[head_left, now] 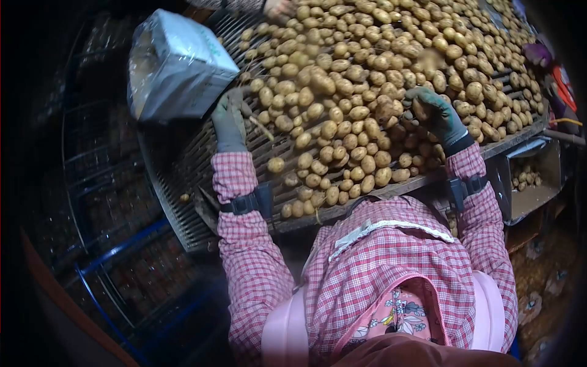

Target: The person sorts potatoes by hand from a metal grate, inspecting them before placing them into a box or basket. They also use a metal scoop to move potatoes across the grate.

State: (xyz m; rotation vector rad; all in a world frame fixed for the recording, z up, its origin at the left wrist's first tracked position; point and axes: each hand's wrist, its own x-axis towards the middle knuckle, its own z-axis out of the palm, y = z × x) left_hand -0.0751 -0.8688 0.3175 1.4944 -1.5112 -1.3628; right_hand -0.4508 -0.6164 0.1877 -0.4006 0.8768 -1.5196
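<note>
Many yellow-brown potatoes (pixel 348 131) lie heaped over a slatted metal table (pixel 183 165). My left hand (pixel 231 119), in a grey-green glove, is at the left edge of the heap beside a plastic-wrapped box (pixel 189 67). Its fingers are closed, and what they hold, if anything, is hidden. A thin stalk-like piece (pixel 262 128) lies just right of that hand. My right hand (pixel 435 116), gloved too, is over the right part of the heap. Its fingers curl round a brownish potato (pixel 420 110), with darker potatoes just below.
Another person's hand (pixel 280 9) is at the far edge. At the right, a purple glove (pixel 538 54) shows beside the heap. A carton (pixel 535 189) with small potatoes stands below the table's right end. Blue metal rails (pixel 125 244) run at lower left.
</note>
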